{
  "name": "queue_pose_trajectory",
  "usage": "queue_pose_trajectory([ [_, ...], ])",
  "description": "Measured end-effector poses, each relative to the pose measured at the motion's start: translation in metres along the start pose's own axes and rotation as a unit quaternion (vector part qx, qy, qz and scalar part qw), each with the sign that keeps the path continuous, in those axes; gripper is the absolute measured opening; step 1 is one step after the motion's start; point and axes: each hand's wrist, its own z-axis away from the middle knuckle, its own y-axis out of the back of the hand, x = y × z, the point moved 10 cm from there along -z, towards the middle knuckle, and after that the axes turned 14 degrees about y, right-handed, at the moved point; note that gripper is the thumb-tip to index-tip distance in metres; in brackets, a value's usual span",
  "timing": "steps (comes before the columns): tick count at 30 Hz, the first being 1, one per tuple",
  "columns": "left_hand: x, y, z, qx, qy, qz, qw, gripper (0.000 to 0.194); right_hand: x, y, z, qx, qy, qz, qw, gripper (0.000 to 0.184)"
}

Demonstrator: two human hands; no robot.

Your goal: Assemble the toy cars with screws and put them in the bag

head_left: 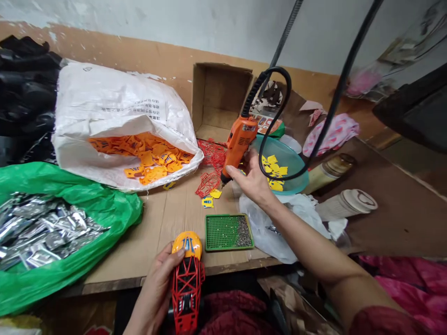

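My left hand (159, 279) is closed around a toy car (187, 284) near the table's front edge. The car has a red lattice frame and an orange-yellow front piece with blue marks; my thumb presses beside that piece. Higher up, my right hand (253, 179) grips an orange electric screwdriver (240, 139), its tip pointing down and its cable rising from the top. Below the tip lie small yellow printed pieces (207, 202) and red lattice frames (207, 184). Between my hands sits a green perforated tray (223, 232) with many small screws (243, 231) heaped at its right side.
A white sack (122, 102) of orange parts lies at the back left, with a green bag (118, 200) of silvery packets before it. On the right stand a teal bowl (296, 163) of yellow pieces, a clear plastic bag (289, 246) and two bottles. A cardboard box (223, 97) stands behind.
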Motion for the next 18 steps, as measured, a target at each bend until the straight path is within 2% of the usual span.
queue_pose_trajectory([
  [3, 0.004, 0.008, -0.001, 0.020, -0.010, -0.012, 1.000, 0.044, -0.004, 0.011, 0.020, 0.013, -0.007, -0.004, 1.000, 0.057],
  [6, 0.012, 0.017, 0.001, 0.036, -0.027, -0.032, 0.998, 0.048, -0.004, 0.025, 0.055, -0.002, -0.058, 0.010, 0.998, 0.039],
  [8, 0.018, 0.023, 0.003, 0.043, -0.034, -0.048, 0.997, 0.051, -0.003, 0.025, 0.084, -0.086, -0.097, 0.050, 0.990, 0.025],
  [10, 0.022, 0.027, 0.002, 0.045, -0.034, -0.061, 0.997, 0.053, -0.004, 0.021, 0.114, -0.195, -0.108, 0.111, 0.969, 0.020],
  [12, 0.026, 0.028, -0.002, 0.038, -0.034, -0.064, 0.997, 0.052, -0.006, 0.022, 0.140, -0.266, -0.093, 0.168, 0.945, 0.022],
  [14, 0.027, 0.027, -0.006, 0.027, -0.035, -0.060, 0.997, 0.048, -0.007, 0.024, 0.159, -0.296, -0.069, 0.204, 0.931, 0.027],
  [16, 0.029, 0.027, -0.009, 0.021, -0.046, -0.040, 0.998, 0.043, -0.011, 0.029, 0.167, -0.269, -0.009, 0.236, 0.934, 0.028],
  [18, 0.033, 0.030, -0.011, 0.006, -0.082, 0.031, 0.996, 0.040, -0.008, 0.022, 0.166, -0.237, 0.055, 0.246, 0.938, 0.021],
])
